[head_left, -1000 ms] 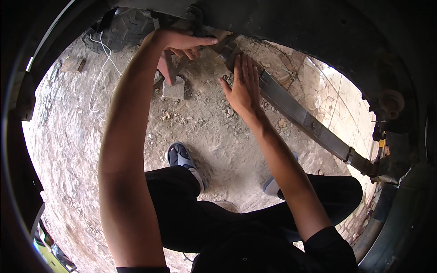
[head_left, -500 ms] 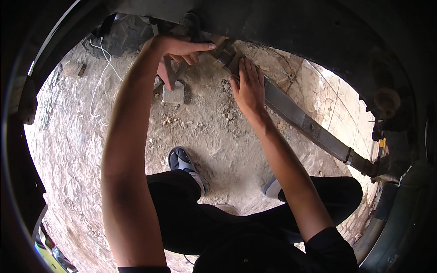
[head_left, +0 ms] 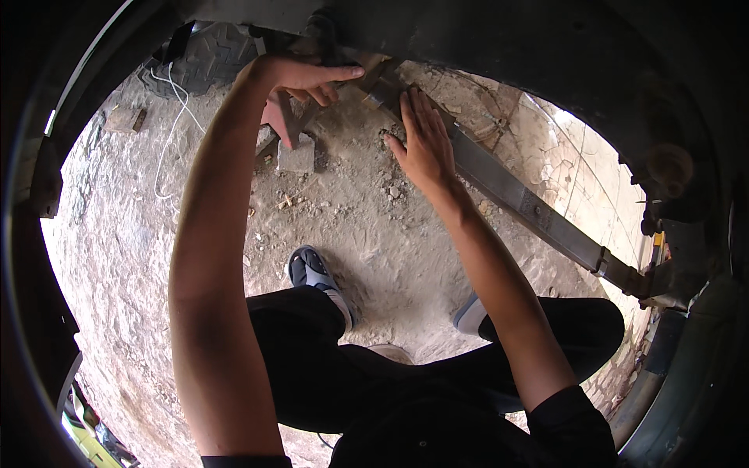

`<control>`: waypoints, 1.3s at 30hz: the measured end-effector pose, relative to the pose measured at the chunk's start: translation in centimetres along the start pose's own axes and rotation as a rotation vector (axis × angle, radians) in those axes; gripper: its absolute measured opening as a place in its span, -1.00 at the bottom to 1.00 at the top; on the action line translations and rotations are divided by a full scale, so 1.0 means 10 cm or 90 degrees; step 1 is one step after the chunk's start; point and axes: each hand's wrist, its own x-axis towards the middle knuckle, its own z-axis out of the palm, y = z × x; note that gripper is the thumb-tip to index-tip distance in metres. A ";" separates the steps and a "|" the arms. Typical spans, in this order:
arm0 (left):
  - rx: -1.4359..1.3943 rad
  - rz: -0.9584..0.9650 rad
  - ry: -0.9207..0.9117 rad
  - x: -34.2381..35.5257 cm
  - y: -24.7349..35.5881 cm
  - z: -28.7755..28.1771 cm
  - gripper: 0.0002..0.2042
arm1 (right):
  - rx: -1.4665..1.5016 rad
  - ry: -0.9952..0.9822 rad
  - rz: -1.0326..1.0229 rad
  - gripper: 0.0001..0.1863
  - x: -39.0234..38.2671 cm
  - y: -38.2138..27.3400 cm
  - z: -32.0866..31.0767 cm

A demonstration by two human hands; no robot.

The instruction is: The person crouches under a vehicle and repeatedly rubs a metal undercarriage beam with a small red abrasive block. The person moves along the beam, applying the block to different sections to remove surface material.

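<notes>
My right hand lies flat along the side of a long dark metal bar, its fingers stretched out and the thumb apart. The bar runs slantwise under a dark vehicle body and looks like a leaf spring, with a band clamp near its right end. My left hand is bent over at the wrist near the bar's upper left end. Its thumb points right, the other fingers hang loosely below, and nothing shows in it. Whether the thumb touches the metal, I cannot tell.
A reddish metal stand and a grey block are below my left hand. A tyre, a white cable and a brick piece are at upper left. Dark vehicle body hangs overhead. Rubble lies on the dirt ground.
My right hand has shifted slightly up and left along the bar. My left hand has moved a little to the left, and the view has tilted slightly.
</notes>
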 end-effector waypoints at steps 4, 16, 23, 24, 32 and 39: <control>-0.010 -0.010 0.011 -0.08 0.05 -0.01 0.16 | -0.011 0.029 -0.012 -0.39 -0.02 0.09 0.05; -0.034 -0.019 0.008 0.00 0.00 0.03 0.14 | 0.052 0.156 0.027 -0.56 0.05 0.04 -0.04; -0.071 -0.019 0.003 0.05 -0.02 0.00 0.12 | 0.026 0.131 -0.055 -0.55 0.03 0.08 0.11; -0.054 -0.008 0.001 0.05 0.00 -0.01 0.11 | 0.067 0.127 -0.040 -0.55 0.02 0.08 0.11; -0.082 -0.015 0.012 -0.01 -0.06 0.05 0.10 | -0.029 0.264 -0.010 -0.53 0.21 -0.02 -0.41; -0.006 -0.045 0.009 0.03 -0.04 0.02 0.15 | -0.059 0.024 0.010 -0.29 0.01 -0.10 0.10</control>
